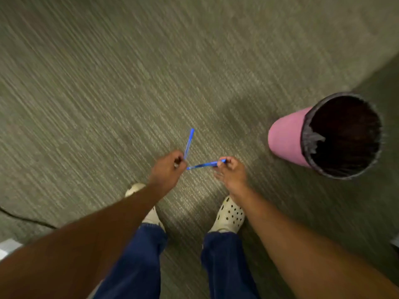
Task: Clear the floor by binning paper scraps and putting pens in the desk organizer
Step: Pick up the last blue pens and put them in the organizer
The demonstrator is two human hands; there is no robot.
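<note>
**Q:** Blue plastic in both hands: what does each one hold?

**A:** Left hand (167,167): fingers curled round the lower end of a blue pen (189,143), whose shaft points up and away from the person over the carpet (108,83). Right hand (232,172): fingertips pinch one end of a second blue pen (205,164), which lies nearly level and reaches toward the left hand. The free tip of the second pen comes just beside the left knuckles; whether it touches them cannot be told, since the picture is blurred.

**Q:** Where do the pens sit relative to the floor?

**A:** Both are in the hands, above the grey-green ribbed carpet, ahead of the person's feet.

**Q:** What else is shown?

**A:** Pink bin (287,139): stands on the carpet toward its right edge, well apart from the right hand, lined with a dark bag (311,139) folded over the rim; its inside is too dark to read. Cream perforated clogs (228,216) and dark blue trouser legs (138,262) appear at the lower middle. Thin dark cable (26,219): runs across the carpet near its left edge.
</note>
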